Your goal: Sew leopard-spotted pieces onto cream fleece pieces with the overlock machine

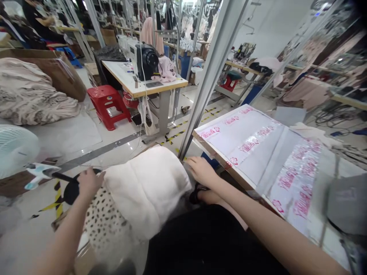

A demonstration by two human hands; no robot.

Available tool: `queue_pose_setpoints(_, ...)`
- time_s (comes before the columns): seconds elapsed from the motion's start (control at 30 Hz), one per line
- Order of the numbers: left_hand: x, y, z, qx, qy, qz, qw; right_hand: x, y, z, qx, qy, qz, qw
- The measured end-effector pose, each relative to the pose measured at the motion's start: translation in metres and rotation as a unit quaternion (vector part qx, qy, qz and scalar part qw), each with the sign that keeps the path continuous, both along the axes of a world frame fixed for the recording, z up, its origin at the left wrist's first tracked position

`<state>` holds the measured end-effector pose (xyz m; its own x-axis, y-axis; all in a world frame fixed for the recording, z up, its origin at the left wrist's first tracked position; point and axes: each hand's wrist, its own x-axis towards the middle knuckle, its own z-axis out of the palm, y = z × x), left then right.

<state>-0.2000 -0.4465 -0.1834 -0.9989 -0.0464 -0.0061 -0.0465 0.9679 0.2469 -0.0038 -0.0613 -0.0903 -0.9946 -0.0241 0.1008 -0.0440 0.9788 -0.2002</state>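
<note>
A thick folded white fleece bundle [147, 187] lies in front of me on top of a cream fabric with dark spots [103, 221]. My left hand [89, 183] curls around the bundle's left edge, fingers closed on it. At the bundle's right end, my right hand [200, 170] rests with fingers bent, gripping the fleece. Both forearms reach in from the bottom of the view.
A table [212, 151] at right carries clear plastic bags with pink print [258, 145]. A slanted metal post [209, 76] rises just behind the bundle. Farther back stand a sewing machine table [149, 86], a red stool [107, 105], a fabric pile [31, 93] and a white fan [17, 151].
</note>
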Motion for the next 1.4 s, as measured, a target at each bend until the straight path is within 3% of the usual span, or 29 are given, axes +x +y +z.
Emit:
queue_pose_setpoints(0.17,0.028,0.038,-0.077,-0.014,-0.007,-0.046,0.999,0.121,0.045,-0.066,-0.002,-0.013,-0.095,0.995)
queue_pose_setpoints(0.27,0.026,0.046,-0.102,-0.019,-0.036,-0.040,0.998,0.177,0.061,-0.099,0.014,0.004,-0.177,0.984)
queue_pose_setpoints(0.33,0.014,0.049,-0.110,-0.022,-0.050,-0.036,0.998,0.197,0.062,-0.116,0.026,0.024,-0.221,0.975)
queue_pose_setpoints(0.47,-0.011,0.059,-0.110,-0.027,-0.081,-0.034,0.996,0.204,0.056,-0.131,0.043,0.062,-0.276,0.958)
queue_pose_setpoints(0.6,-0.007,0.060,-0.098,-0.014,-0.073,-0.044,0.996,0.224,0.054,-0.130,0.047,0.059,-0.265,0.961)
queue_pose_setpoints(0.7,0.018,0.051,-0.086,-0.005,-0.013,-0.044,0.999,0.275,0.053,-0.136,0.064,0.044,-0.318,0.945)
queue_pose_setpoints(0.77,0.042,0.048,-0.082,-0.006,0.028,-0.039,0.999,0.322,0.049,-0.145,0.091,0.025,-0.401,0.911)
queue_pose_setpoints(0.83,0.068,0.050,-0.082,-0.008,0.051,-0.042,0.998,0.367,0.042,-0.153,0.130,-0.018,-0.471,0.873)
queue_pose_setpoints(0.93,0.111,0.064,-0.093,-0.011,0.046,-0.083,0.995,0.412,0.022,-0.156,0.149,-0.052,-0.484,0.861)
queue_pose_setpoints(1.07,0.169,0.079,-0.113,-0.011,-0.003,-0.157,0.987,0.427,-0.008,-0.143,0.162,-0.051,-0.525,0.834)
queue_pose_setpoints(1.17,0.196,0.077,-0.123,-0.013,-0.035,-0.196,0.980,0.436,-0.024,-0.140,0.158,-0.013,-0.545,0.823)
queue_pose_setpoints(1.3,0.200,0.074,-0.124,-0.019,-0.060,-0.216,0.974,0.453,-0.043,-0.150,0.101,0.048,-0.548,0.829)
queue_pose_setpoints(1.4,0.195,0.091,-0.115,-0.020,-0.055,-0.193,0.980,0.455,-0.056,-0.157,0.090,0.080,-0.578,0.807)
